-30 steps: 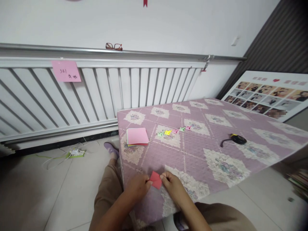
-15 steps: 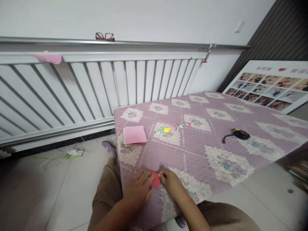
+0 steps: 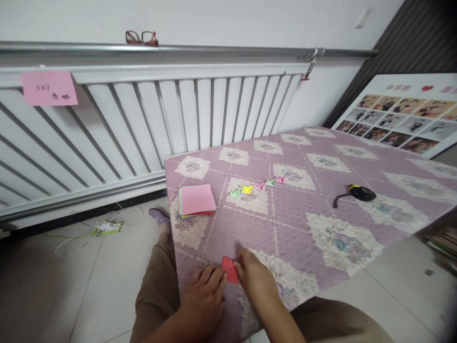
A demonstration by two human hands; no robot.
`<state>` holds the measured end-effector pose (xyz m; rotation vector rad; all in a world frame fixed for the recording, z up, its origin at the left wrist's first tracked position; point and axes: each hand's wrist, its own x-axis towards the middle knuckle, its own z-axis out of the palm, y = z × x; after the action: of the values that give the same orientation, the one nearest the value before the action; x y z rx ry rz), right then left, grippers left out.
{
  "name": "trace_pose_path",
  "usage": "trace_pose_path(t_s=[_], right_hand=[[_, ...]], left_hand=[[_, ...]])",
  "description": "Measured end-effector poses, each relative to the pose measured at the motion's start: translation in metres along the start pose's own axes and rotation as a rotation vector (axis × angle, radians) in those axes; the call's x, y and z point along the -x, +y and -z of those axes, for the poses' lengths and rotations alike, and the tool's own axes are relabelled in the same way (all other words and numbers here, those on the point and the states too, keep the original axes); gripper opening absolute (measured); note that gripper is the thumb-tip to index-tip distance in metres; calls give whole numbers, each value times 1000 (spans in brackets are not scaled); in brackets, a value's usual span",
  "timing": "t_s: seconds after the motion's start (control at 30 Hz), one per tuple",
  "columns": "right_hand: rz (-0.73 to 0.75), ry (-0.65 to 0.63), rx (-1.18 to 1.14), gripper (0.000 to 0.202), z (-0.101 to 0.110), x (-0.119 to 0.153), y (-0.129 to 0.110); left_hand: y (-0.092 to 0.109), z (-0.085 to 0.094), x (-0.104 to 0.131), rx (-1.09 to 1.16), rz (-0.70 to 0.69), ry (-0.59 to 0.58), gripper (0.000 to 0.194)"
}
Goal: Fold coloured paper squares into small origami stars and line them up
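A small folded piece of red paper lies on the tablecloth between my hands, near the table's front edge. My left hand rests on the cloth with its fingers together, the fingertips pressing the paper's left edge. On the opposite side, my right hand is closed with thumb and fingertips at the paper's right edge. Farther back sits a stack of square coloured paper, pink on top. To its right is a slanting row of several small folded paper pieces in green, yellow and pink.
A black object with a curved cord lies on the right of the purple patterned tablecloth. Behind stand a white radiator with a pink note and glasses above it. A power strip is on the floor.
The view has shifted slightly. My right hand's fingers have moved at the red paper's edge, and the paper looks flatter. The pink note, curled up before, now hangs flat with its writing showing.
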<state>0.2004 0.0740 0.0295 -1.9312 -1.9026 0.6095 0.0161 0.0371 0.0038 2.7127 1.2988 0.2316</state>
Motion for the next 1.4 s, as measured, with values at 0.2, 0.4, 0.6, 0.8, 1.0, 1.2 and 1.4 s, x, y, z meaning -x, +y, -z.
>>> trace_pose_path(t_s=[0.2,0.4,0.6,0.8,1.0,1.2,1.4], right_hand=[[108,240,188,38,-14,0,-9],[59,155,255,53,-31,-23,-31],[-11,-10,348,49,-32,-32,-36],[-29,-30,362,48,-32,-36,-33],[-42,-54,387,53,-25,-33,-24],[-84,-28,437,48,-22,-32,-19],[-66,41,443,46,-23,-30,-9]], left_hand=[[1,6,-3,-22,-3,15,42],[0,-1,-3,-69,-19,141,34],[-1,-12,-2,-108,-19,377,28],[-3,-10,-6,-99,-47,392,32],[-5,-11,-6,-128,-67,398,34],[-4,-7,-2,-138,-53,272,35],[-4,-14,0,-99,-31,273,38]])
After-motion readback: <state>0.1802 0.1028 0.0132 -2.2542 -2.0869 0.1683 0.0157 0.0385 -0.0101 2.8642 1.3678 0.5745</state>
